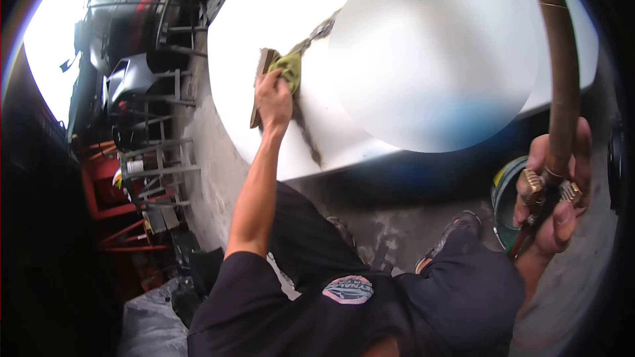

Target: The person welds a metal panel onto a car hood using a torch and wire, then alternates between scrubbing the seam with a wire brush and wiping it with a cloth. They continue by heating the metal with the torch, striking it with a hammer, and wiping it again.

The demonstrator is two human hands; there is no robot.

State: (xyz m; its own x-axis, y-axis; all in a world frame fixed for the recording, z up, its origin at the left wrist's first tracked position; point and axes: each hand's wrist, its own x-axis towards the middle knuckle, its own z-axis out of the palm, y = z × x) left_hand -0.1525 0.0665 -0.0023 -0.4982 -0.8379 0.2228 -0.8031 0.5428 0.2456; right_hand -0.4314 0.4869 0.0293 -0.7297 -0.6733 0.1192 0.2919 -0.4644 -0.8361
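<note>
My left hand (pixel 273 102) is closed on a yellow-green cloth (pixel 288 69), against a long brown block (pixel 256 109). Cloth and block lie on a large white panel (pixel 238 33), beside a dark, rough line (pixel 306 133) that crosses its surface. At the right, my right hand (pixel 565 215) is wrapped round the lower end of a thick brown tube (pixel 563 73), near brass-coloured fittings (pixel 530 186). A round blurred patch hides much of the panel.
A green bucket (pixel 504 208) stands on the floor beside my right hand. Metal stands (pixel 162 166) and a red frame (pixel 99 188) are at the left, with a dark vehicle (pixel 109 26) behind. Crumpled grey plastic (pixel 153 320) lies at the lower left.
</note>
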